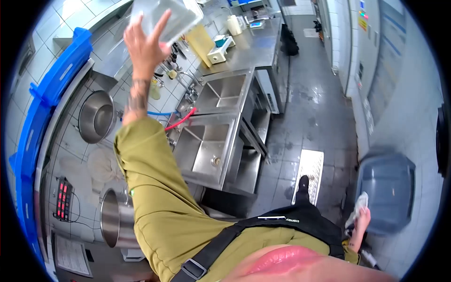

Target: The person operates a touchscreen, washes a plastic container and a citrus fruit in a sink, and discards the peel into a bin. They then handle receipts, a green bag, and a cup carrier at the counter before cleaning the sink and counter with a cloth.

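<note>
My left hand [144, 46] is raised high toward the shelf at upper left, its fingers stretched out and spread. They overlap a translucent plastic container [181, 18], which is cut off by the top of the view. Low on the right, my right hand [361, 222] hangs at my side. Its fingers are closed around a crumpled whitish cloth [359, 204], right beside the grey bin [386, 188].
Below my left arm stands a steel double sink [199, 149] with a red hose [181, 120]. A steel counter [251, 44] continues beyond it. Blue bins [58, 80] line the upper shelf. Steel bowl [97, 116] and large pot [117, 218] are at left. A metal drain grate [310, 171] lies in the floor.
</note>
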The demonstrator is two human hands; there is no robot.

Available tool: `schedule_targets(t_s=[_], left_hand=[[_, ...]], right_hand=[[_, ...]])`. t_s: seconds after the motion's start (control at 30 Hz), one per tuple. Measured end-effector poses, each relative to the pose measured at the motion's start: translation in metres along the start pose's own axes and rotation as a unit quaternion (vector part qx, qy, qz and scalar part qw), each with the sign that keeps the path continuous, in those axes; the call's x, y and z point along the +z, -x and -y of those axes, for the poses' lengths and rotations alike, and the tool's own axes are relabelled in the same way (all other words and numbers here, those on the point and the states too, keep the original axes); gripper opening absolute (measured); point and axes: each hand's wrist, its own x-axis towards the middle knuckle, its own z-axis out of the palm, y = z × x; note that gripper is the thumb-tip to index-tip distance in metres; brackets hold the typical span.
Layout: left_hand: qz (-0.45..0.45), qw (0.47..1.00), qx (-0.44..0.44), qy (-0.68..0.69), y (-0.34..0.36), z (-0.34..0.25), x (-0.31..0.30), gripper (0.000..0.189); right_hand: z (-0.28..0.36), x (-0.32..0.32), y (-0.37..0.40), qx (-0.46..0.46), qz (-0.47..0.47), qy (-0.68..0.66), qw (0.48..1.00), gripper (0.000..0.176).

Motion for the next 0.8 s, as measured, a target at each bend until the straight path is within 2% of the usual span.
schedule_targets(t_s=[0.07,0.17,0.2,0.23,0.3,0.43,0.57,0.6,0.63,0.73,0.77,0.8], left_hand=[[0.001,0.998,0.035,-0.059,-0.022,0.016,0.064,0.086],[0.048,0.981,0.052,-0.181,-0.028,0.07,0.166,0.094],[0.072,0.971,0.058,-0.221,-0.027,0.089,0.192,0.095],[0.074,0.966,0.066,-0.239,-0.027,0.108,0.218,0.094],[0.138,0.944,0.041,-0.298,-0.022,0.143,0.267,0.093],[0.27,0.902,-0.015,-0.337,-0.003,0.21,0.34,0.092],[0.3,0.872,-0.039,-0.384,0.021,0.271,0.4,0.089],[0.303,0.86,-0.053,-0.408,0.019,0.285,0.411,0.089],[0.362,0.815,-0.073,-0.446,0.019,0.302,0.421,0.073],[0.376,0.805,-0.179,-0.423,0.038,0.337,0.44,0.06],[0.366,0.843,-0.111,-0.378,0.05,0.37,0.447,0.059],[0.357,0.858,-0.139,-0.341,0.066,0.399,0.452,0.058]], right_hand=[[-0.004,0.05,-0.073,-0.031,-0.021,-0.029,0.999,0.021],[0.065,0.18,-0.158,-0.016,0.025,0.014,0.999,0.021],[0.088,0.226,-0.188,-0.004,0.065,0.036,0.997,0.022],[0.111,0.279,-0.214,-0.039,0.097,0.027,0.994,0.023],[0.161,0.386,-0.257,-0.1,0.147,0.017,0.984,0.023],[0.259,0.552,-0.295,-0.148,0.284,-0.007,0.947,0.024],[0.291,0.665,-0.339,-0.196,0.292,-0.002,0.936,0.023],[0.287,0.687,-0.358,-0.181,0.286,0.01,0.941,0.023],[0.279,0.707,-0.382,-0.173,0.281,0.016,0.944,0.024],[0.275,0.749,-0.405,-0.094,0.275,0.05,0.956,0.025],[0.282,0.771,-0.403,-0.085,0.283,0.041,0.954,0.026],[0.285,0.789,-0.403,-0.07,0.291,0.035,0.954,0.026]])
